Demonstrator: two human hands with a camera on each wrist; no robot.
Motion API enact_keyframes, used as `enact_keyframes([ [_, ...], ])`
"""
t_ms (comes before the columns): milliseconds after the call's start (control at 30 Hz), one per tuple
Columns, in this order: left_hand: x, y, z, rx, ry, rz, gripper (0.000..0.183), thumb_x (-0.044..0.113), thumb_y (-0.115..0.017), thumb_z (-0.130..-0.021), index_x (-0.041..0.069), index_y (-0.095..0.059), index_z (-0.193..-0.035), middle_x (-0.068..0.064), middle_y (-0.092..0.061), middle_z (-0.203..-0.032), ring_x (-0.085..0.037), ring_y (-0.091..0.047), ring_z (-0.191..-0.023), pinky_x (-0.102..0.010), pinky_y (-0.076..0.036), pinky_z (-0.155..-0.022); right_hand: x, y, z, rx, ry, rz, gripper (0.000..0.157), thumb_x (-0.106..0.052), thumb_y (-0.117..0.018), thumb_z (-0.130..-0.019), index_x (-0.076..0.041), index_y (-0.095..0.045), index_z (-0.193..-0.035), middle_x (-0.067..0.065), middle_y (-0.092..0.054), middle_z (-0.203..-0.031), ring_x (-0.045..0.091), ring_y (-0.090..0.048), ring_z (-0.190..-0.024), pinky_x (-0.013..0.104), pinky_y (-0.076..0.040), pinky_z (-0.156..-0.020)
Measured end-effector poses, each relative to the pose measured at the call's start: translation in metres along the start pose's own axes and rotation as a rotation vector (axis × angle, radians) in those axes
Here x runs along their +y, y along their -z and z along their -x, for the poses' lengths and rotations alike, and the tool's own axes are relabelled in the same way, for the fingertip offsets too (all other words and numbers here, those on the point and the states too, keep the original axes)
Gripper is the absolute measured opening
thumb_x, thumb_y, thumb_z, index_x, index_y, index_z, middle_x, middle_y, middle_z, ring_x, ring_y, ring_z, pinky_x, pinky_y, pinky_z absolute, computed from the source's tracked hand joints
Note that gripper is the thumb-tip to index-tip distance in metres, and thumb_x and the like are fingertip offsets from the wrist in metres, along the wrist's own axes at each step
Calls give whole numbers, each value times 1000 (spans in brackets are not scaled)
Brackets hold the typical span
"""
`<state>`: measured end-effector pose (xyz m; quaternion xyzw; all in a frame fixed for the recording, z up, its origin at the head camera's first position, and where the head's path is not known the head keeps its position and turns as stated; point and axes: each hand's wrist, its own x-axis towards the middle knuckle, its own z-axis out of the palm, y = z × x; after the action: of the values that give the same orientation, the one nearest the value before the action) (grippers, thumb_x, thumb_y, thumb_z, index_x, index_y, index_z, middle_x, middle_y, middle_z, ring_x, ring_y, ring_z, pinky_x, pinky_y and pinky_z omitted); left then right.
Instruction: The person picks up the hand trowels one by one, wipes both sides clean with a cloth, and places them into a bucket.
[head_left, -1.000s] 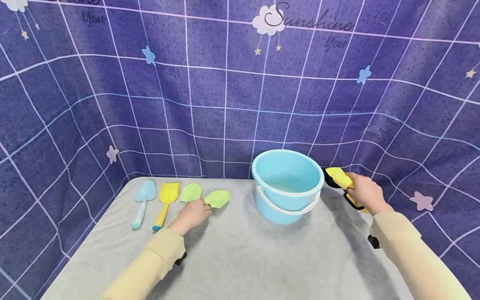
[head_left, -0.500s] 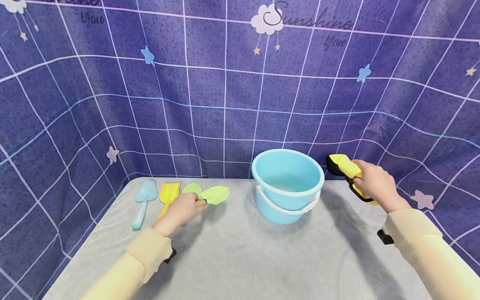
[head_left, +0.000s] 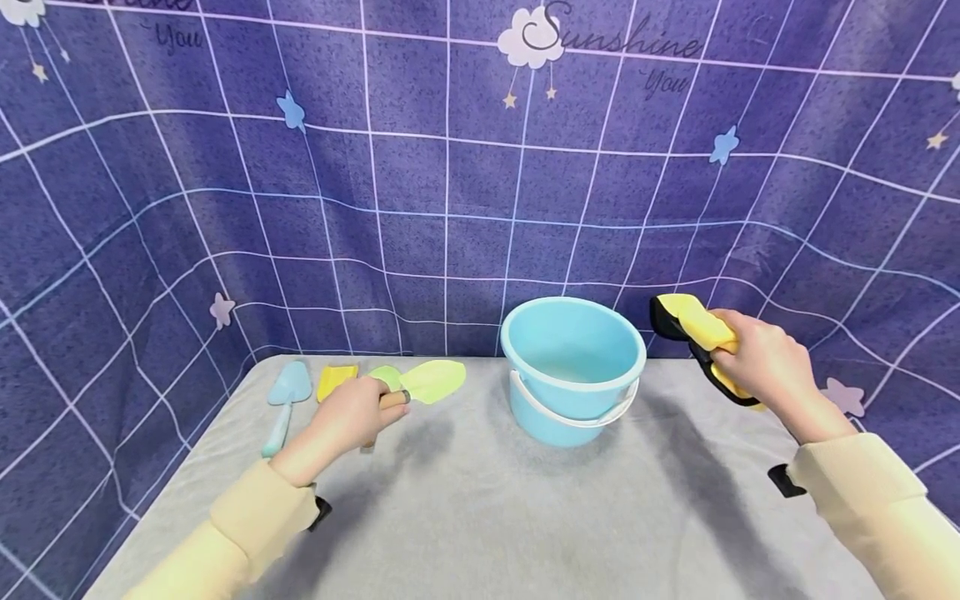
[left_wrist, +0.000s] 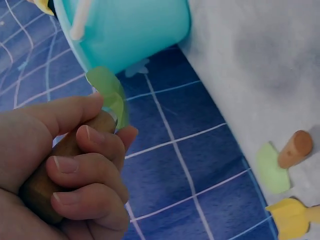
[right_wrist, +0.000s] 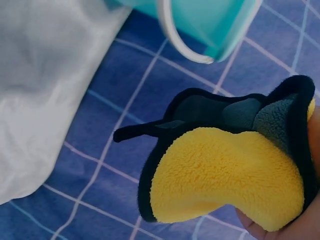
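My left hand [head_left: 352,415] grips the wooden handle of a small green shovel [head_left: 435,381], its blade pointing toward the bucket. The left wrist view shows the fingers curled round that handle [left_wrist: 82,155]. A yellow cleaning cloth [head_left: 697,323] with dark backing and black edging is bunched in my right hand [head_left: 768,360], held above the surface to the right of the bucket. In the right wrist view the cloth [right_wrist: 220,175] hangs folded, with a black loop sticking out. The light blue bucket [head_left: 573,400] stands upright between my hands, its white handle lowered at the front.
Left of my left hand lie a light blue shovel [head_left: 289,385] and a yellow shovel [head_left: 333,379], partly hidden by the hand. A second green shovel [left_wrist: 272,167] with a wooden handle lies near them. A purple grid-patterned curtain [head_left: 420,208] surrounds the grey-covered table [head_left: 525,517].
My left hand has lifted the green shovel off the table and drawn slightly left and nearer. My right hand has raised the cloth and moved right. The bucket has stayed put.
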<state>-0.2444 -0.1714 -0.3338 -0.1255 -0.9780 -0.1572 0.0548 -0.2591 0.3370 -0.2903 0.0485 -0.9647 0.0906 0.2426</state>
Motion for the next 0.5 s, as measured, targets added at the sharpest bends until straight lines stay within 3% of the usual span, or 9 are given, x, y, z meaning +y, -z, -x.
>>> enact_keyframes([
  [267,15,17,14,-18,-47,47,33,38,-66,-85,14,-55,-65,4,-52,-54,-8,-51,-44,-28,-38,-49,-25,19,12,66,56,-8,47,-15,-64,-74,-20,-57,-120,10,-63,-91,29,-53,-64,41,-32,-43],
  [500,30,25,24,4,-140,22,36,35,-70,-82,17,-49,-58,7,-39,-55,-8,-42,-49,-25,-35,-48,-53,28,26,203,196,-7,50,-12,-67,-69,-23,-60,-117,5,-66,-96,24,-51,-59,40,-31,-40],
])
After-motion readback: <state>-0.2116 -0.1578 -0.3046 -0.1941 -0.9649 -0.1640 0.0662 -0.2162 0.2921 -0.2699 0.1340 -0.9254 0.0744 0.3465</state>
